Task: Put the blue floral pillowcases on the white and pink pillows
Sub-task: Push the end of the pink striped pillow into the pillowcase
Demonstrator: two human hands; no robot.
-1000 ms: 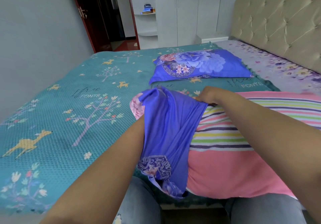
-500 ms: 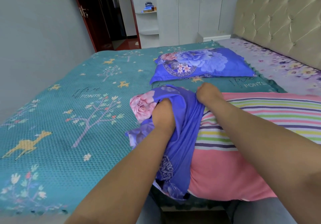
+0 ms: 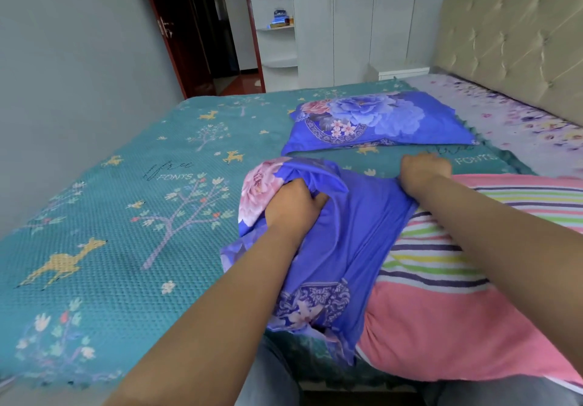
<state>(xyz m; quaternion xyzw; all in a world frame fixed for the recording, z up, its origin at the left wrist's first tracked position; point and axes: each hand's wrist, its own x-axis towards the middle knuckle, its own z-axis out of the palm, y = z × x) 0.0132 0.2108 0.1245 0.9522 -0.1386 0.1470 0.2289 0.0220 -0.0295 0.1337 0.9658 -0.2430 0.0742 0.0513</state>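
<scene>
change: left hand (image 3: 295,208), half a second ago bunching cloth low, now grips gathered pillowcase (image 3: 344,232) higher; right hand (image 3: 422,170) has slid further out along the opening edge
hands: apart, both clenched on pillowcase cloth
pillow (image 3: 457,304): pink striped, on bed (image 3: 110,216), only its end under the hands is covered
meaning: opening is stretched wider, most of pillow still to sleeve
done pillow (image 3: 375,122): beyond both hands, already cased
</scene>
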